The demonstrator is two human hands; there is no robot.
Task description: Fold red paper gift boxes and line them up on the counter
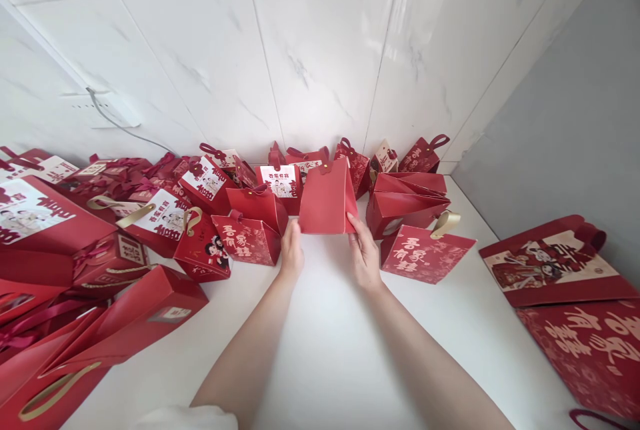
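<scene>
A plain red gift box with sloping sides and a small gold stud near its top is held between my two hands, just in front of the other boxes. My left hand grips its lower left corner. At its lower right edge, my right hand has its thumb along the side; the fingers beneath are partly hidden. Just left of my left hand stands a red box with pale lettering. On the right, another lettered box with a gold ribbon loop stands near my right hand.
Red boxes and bags crowd the left, including a large open bag with a gold handle. More boxes line the tiled wall. Two larger red boxes lie at the far right. A grey cable hangs from a socket plate at the back left.
</scene>
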